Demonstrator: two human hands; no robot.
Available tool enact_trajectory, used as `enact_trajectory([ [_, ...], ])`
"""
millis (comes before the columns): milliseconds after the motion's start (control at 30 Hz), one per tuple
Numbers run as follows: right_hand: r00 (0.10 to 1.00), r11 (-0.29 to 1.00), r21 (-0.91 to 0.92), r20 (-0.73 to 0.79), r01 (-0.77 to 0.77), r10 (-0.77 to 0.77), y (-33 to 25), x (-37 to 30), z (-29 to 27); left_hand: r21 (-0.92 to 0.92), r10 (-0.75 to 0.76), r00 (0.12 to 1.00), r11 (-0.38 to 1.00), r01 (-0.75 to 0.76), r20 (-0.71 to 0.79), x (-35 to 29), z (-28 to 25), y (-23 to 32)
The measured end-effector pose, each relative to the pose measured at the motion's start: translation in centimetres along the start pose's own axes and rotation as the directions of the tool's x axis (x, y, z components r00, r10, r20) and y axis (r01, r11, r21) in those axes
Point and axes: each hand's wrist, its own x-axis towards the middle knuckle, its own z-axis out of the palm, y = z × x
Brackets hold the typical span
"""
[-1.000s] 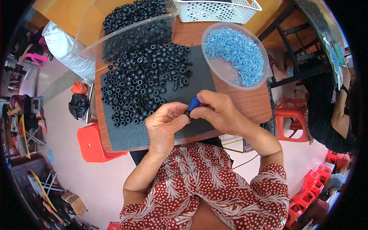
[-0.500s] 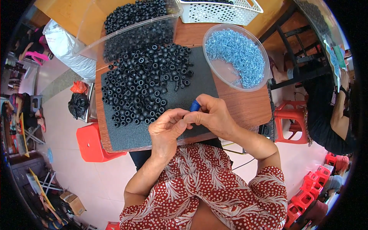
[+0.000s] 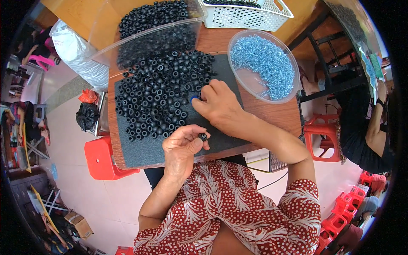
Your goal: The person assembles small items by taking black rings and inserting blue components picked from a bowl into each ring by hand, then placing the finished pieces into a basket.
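My left hand (image 3: 180, 146), near the front edge of the table, pinches one small black hollow round part (image 3: 202, 137) between thumb and fingers, its opening facing up. My right hand (image 3: 217, 102) reaches over the dark grey mat (image 3: 221, 142) to the right edge of a loose pile of similar black parts (image 3: 155, 95). Its fingers are curled together at the pile. A small blue cover or piece (image 3: 194, 97) shows at its fingertips; I cannot tell whether it is worn or held. What those fingers grip is hidden.
A clear plastic bin (image 3: 159, 27) of black parts stands behind the pile. At the right is a round clear tub (image 3: 250, 85) with small shiny blue pieces, and behind it a white perforated basket (image 3: 244, 17). A red stool (image 3: 100, 157) stands at the left.
My hands have moved apart from their meeting point. The right has gone forward and left to the pile with the blue piece; the left stays near the edge, its black part now visible.
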Motion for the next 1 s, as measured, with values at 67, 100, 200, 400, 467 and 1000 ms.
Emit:
enact_trajectory([
  [67,0.994,0.993,-0.088,0.085,0.072,-0.065,0.0,0.5,0.3,0.016,0.006,1.0,1.0,-0.006,-0.013,-0.1,-0.2,0.1],
  [100,0.978,0.974,-0.173,0.175,0.147,-0.116,0.0,0.7,0.3,0.015,0.008,1.0,1.0,-0.007,-0.016,-0.1,-0.3,0.2],
  [200,0.966,0.961,-0.18,0.188,0.21,-0.176,0.0,0.8,0.4,0.013,0.007,1.0,1.0,-0.007,-0.018,-0.3,-0.3,0.2],
  [400,0.956,0.953,-0.171,0.198,0.251,-0.216,-0.3,0.4,0.0,0.024,0.002,0.999,1.0,-0.001,-0.035,-0.4,-0.3,0.3],
  [467,0.953,0.953,-0.163,0.209,0.256,-0.22,-0.6,0.1,-0.5,0.029,0.016,0.999,0.999,-0.015,-0.043,-0.4,-0.4,0.4],
  [1000,0.892,0.522,0.75,0.205,-0.407,0.402,-2.0,-2.8,-4.2,0.117,-0.014,0.997,0.993,0.023,-0.077,0.4,0.9,0.7],
])
